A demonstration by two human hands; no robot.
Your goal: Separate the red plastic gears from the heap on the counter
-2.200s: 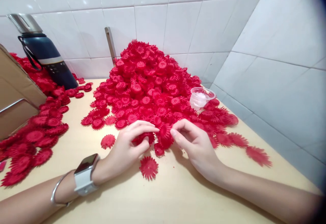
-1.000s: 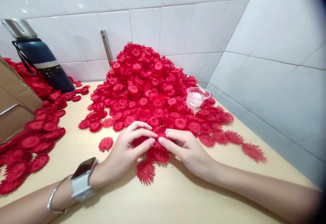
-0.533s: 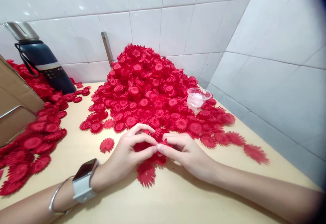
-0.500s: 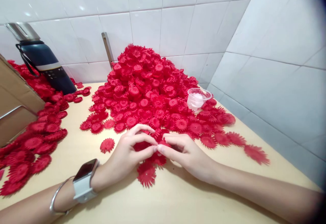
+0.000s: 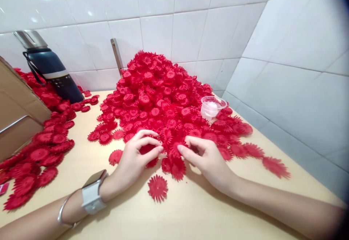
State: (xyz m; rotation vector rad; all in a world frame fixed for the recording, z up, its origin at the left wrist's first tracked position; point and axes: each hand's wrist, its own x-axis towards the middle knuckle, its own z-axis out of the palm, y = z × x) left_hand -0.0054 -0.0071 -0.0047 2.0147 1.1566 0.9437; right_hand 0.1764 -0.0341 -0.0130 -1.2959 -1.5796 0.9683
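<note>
My left hand (image 5: 139, 153) is at the front of a big heap of red fringed flower discs (image 5: 155, 91). Its thumb and index tips come together in a pinch, and anything between them is too small to make out. To the right, my right hand (image 5: 207, 156) has its thumb pressed on a red fringed flower disc (image 5: 176, 150), with the fingers curled behind it. More discs lie beneath and between both hands. One flat red disc (image 5: 158, 188) rests on the table in front of them, and another (image 5: 116, 157) lies beside my left wrist.
A clear plastic cup (image 5: 213, 108) with something whitish inside stands on the heap's right side. At left are a dark blue bottle (image 5: 58, 71), a cardboard box (image 5: 19, 112) and more red discs (image 5: 40, 154). Tiled walls border the table's back and right.
My hands were touching at the fingertips and have moved apart, the right one going right with a disc. The flat disc in front now shows in full.
</note>
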